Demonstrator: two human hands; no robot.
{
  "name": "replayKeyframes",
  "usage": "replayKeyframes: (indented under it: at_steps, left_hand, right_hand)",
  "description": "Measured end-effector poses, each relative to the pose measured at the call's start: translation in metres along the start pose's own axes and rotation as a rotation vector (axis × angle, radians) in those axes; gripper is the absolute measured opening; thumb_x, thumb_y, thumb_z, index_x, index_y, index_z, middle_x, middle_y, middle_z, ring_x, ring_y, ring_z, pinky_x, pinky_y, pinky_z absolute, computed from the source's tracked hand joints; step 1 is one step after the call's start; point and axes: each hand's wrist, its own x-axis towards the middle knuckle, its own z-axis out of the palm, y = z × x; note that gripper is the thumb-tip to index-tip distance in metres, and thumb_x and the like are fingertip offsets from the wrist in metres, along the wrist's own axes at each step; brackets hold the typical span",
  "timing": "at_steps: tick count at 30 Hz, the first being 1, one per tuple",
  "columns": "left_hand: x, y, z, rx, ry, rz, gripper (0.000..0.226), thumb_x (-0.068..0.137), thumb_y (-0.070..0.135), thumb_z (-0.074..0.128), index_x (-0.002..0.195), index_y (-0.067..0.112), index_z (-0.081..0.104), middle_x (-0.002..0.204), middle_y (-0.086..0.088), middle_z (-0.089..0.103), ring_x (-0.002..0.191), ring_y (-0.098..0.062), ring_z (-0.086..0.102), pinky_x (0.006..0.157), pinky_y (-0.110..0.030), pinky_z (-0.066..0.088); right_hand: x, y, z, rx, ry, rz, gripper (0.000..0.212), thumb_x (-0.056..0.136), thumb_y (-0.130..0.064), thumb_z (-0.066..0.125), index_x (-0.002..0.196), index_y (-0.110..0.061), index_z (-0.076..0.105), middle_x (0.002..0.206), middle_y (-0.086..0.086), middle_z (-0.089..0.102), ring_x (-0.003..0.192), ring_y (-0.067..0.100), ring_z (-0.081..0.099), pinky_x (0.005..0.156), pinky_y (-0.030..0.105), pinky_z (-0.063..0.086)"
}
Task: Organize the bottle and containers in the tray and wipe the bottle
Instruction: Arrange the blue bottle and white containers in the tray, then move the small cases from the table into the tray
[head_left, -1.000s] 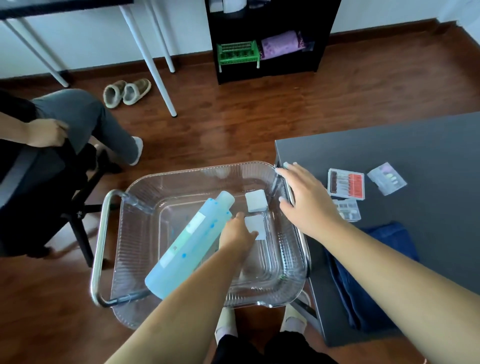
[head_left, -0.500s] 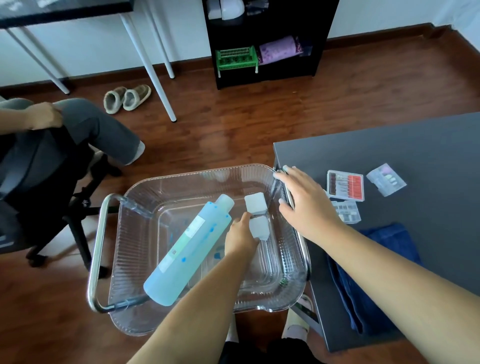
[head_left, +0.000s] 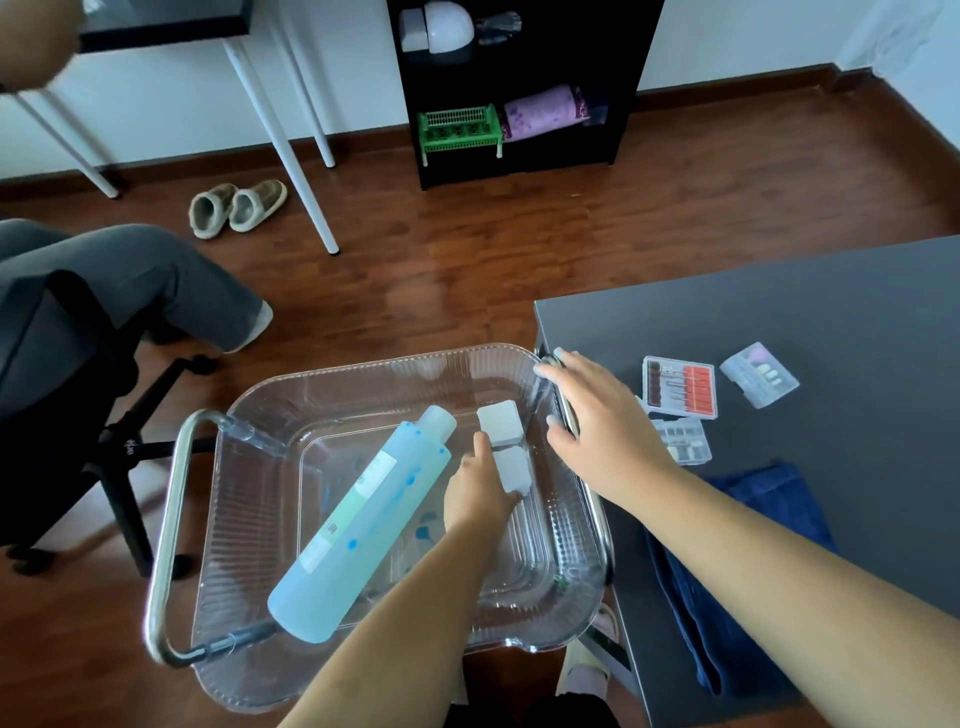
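Observation:
A clear ribbed tray (head_left: 249, 525) with metal handles holds a pale blue bottle (head_left: 363, 530) lying on its side, cap toward the far right. Two small grey-white square containers lie in the tray's far right corner, one (head_left: 500, 425) behind the other (head_left: 513, 470). My left hand (head_left: 478, 496) is inside the tray and grips the nearer container. My right hand (head_left: 605, 426) rests on the tray's right rim and handle, fingers spread.
A dark table (head_left: 779, 322) on the right carries a red-and-clear bit case (head_left: 680, 387), two clear small boxes (head_left: 759, 374) (head_left: 681, 440) and a blue cloth (head_left: 727, 571). A seated person's legs (head_left: 135, 280) and office chair (head_left: 67, 415) are at left. Slippers and a black shelf stand farther back.
My left hand has pushed the nearer container toward the tray's right corner, up against the other one. My right hand stays on the rim. The seated person shifted left.

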Motion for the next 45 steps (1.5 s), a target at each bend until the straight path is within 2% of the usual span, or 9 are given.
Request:
replayKeyframes:
  at_steps: [6, 8, 14, 24, 29, 36, 41, 43, 45]
  left_hand:
    - [0.001, 0.006, 0.001, -0.075, 0.031, -0.034, 0.068, 0.078, 0.033, 0.075, 0.123, 0.023, 0.025, 0.106, -0.008, 0.064, 0.084, -0.023, 0.066, 0.071, -0.03, 0.054]
    - [0.002, 0.005, -0.001, -0.074, 0.03, -0.03, 0.07, 0.078, 0.032, 0.076, 0.126, 0.023, 0.026, 0.108, -0.007, 0.064, 0.085, -0.022, 0.066, 0.072, -0.028, 0.054]
    - [0.003, -0.001, -0.006, -0.054, 0.018, 0.046, 0.055, 0.079, 0.022, 0.076, 0.113, 0.024, 0.034, 0.112, -0.005, 0.063, 0.09, -0.022, 0.064, 0.077, -0.03, 0.053]
    - [0.0, 0.0, -0.015, -0.035, -0.022, 0.102, 0.052, 0.08, 0.016, 0.074, 0.115, 0.021, 0.036, 0.111, -0.007, 0.065, 0.093, -0.025, 0.063, 0.076, -0.032, 0.051]
    - [-0.005, 0.001, -0.033, -0.076, -0.05, 0.093, 0.053, 0.079, 0.014, 0.072, 0.115, 0.02, 0.034, 0.112, -0.008, 0.064, 0.099, -0.03, 0.063, 0.083, -0.041, 0.053]
    - [-0.001, 0.016, -0.096, -0.045, 0.032, 0.272, 0.038, 0.08, 0.015, 0.067, 0.11, 0.017, 0.043, 0.099, -0.007, 0.066, 0.09, -0.03, 0.061, 0.076, -0.04, 0.052]
    - [0.007, 0.057, -0.143, -0.075, 0.218, 0.434, 0.029, 0.077, 0.024, 0.067, 0.099, 0.025, 0.049, 0.087, 0.007, 0.06, 0.081, -0.022, 0.059, 0.066, -0.031, 0.049]
    - [0.009, 0.08, -0.152, -0.097, 0.256, 0.517, 0.026, 0.077, 0.024, 0.067, 0.098, 0.024, 0.052, 0.089, 0.007, 0.061, 0.083, -0.019, 0.058, 0.069, -0.031, 0.051]
    - [0.011, 0.103, -0.156, -0.055, 0.247, 0.617, 0.027, 0.079, 0.026, 0.069, 0.101, 0.021, 0.056, 0.096, 0.004, 0.062, 0.092, -0.018, 0.057, 0.078, -0.033, 0.051]
  right_hand:
    - [0.002, 0.001, 0.0, 0.02, 0.002, 0.003, 0.05, 0.088, -0.011, 0.056, 0.137, -0.016, 0.046, 0.151, 0.006, 0.036, 0.142, 0.022, 0.03, 0.114, 0.036, 0.024]
    - [0.003, 0.001, 0.0, 0.022, -0.007, 0.009, 0.05, 0.089, -0.012, 0.055, 0.137, -0.017, 0.046, 0.152, 0.005, 0.035, 0.142, 0.021, 0.028, 0.115, 0.036, 0.023]
    - [0.004, 0.0, -0.001, 0.034, -0.011, 0.017, 0.05, 0.089, -0.012, 0.055, 0.137, -0.018, 0.045, 0.152, 0.004, 0.034, 0.142, 0.02, 0.028, 0.115, 0.035, 0.022]
    - [0.003, 0.001, 0.0, 0.034, 0.004, 0.02, 0.049, 0.088, -0.011, 0.054, 0.136, -0.019, 0.047, 0.152, 0.003, 0.034, 0.142, 0.019, 0.028, 0.114, 0.032, 0.022]
    - [0.004, 0.001, 0.0, 0.024, 0.004, 0.014, 0.049, 0.088, -0.014, 0.055, 0.136, -0.02, 0.046, 0.153, 0.003, 0.034, 0.142, 0.019, 0.027, 0.113, 0.032, 0.022]
    - [-0.001, 0.012, -0.026, 0.053, -0.093, -0.003, 0.055, 0.093, -0.042, 0.051, 0.143, -0.03, 0.033, 0.154, -0.006, 0.029, 0.144, 0.01, 0.018, 0.114, 0.03, 0.018]
    - [-0.004, 0.046, -0.067, 0.023, 0.05, 0.144, 0.042, 0.095, -0.034, 0.051, 0.135, -0.027, 0.045, 0.145, -0.006, 0.043, 0.136, 0.012, 0.034, 0.109, 0.033, 0.03]
    - [-0.009, 0.063, -0.079, -0.046, 0.076, 0.174, 0.038, 0.094, -0.031, 0.054, 0.131, -0.025, 0.05, 0.137, -0.006, 0.051, 0.126, 0.013, 0.044, 0.102, 0.029, 0.034]
    - [-0.015, 0.079, -0.087, -0.11, 0.058, 0.204, 0.036, 0.093, -0.03, 0.054, 0.129, -0.025, 0.052, 0.135, -0.007, 0.053, 0.127, 0.013, 0.044, 0.101, 0.031, 0.033]
